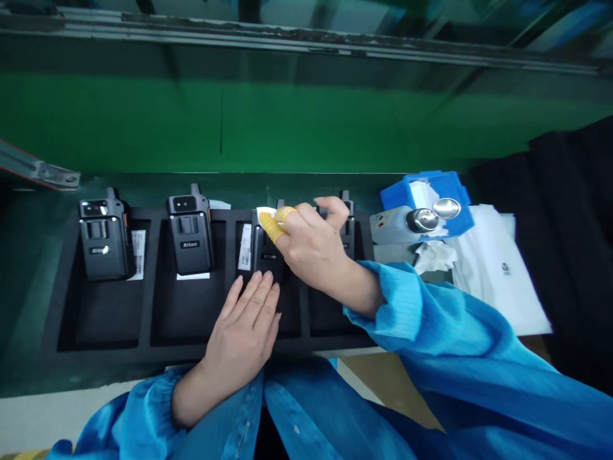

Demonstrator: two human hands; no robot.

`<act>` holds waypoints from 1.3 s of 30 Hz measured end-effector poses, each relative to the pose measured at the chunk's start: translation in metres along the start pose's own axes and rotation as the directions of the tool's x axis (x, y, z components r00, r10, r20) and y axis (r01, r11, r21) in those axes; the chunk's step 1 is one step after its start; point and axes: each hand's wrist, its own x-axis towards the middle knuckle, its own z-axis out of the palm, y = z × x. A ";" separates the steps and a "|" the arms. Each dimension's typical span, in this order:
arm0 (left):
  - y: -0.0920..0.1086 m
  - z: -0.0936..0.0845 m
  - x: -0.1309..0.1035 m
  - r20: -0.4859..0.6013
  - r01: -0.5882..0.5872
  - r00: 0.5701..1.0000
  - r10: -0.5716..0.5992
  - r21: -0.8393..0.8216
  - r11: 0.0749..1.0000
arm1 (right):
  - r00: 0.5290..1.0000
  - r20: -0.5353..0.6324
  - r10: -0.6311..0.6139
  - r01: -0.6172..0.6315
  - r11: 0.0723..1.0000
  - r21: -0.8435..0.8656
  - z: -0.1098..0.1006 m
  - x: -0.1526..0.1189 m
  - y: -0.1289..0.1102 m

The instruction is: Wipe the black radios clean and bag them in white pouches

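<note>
A black foam tray (146, 287) holds several black handheld devices in its compartments. My left hand (246, 322) lies with fingers stretched out at the lower end of the third device (269, 257), holding nothing. Over the top of that device is my right hand (311, 243), its yellow-covered fingers pressed on a small white cloth (265, 212). The first device (106, 246) and the second device (190, 236) lie to the left, the second marked "Riton". Partly behind my right hand sits the fourth device (348, 230). A white barcode label (245, 246) shows beside the third.
On the right stand a blue bin (460, 191), a clear bottle with a metal top (393, 225), a crumpled white wipe (435, 257) and a stack of white sheets (502, 275). A green panel (287, 128) rises behind the tray. Black cloth (565, 191) hangs at far right.
</note>
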 end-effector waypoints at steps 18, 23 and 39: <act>0.000 0.001 -0.002 0.027 0.023 0.999 -0.021 -0.072 0.997 | 0.996 -0.036 0.081 -0.076 0.991 0.107 -0.030 -0.039 -0.010; 0.000 0.000 -0.002 0.031 0.032 0.999 -0.030 -0.081 0.996 | 1.000 0.010 0.025 -0.026 0.987 0.156 -0.029 -0.031 -0.027; -0.015 -0.014 -0.009 -0.061 0.064 0.995 -0.075 -0.161 0.985 | 0.980 0.024 0.197 -0.198 0.978 0.059 -0.033 -0.025 0.000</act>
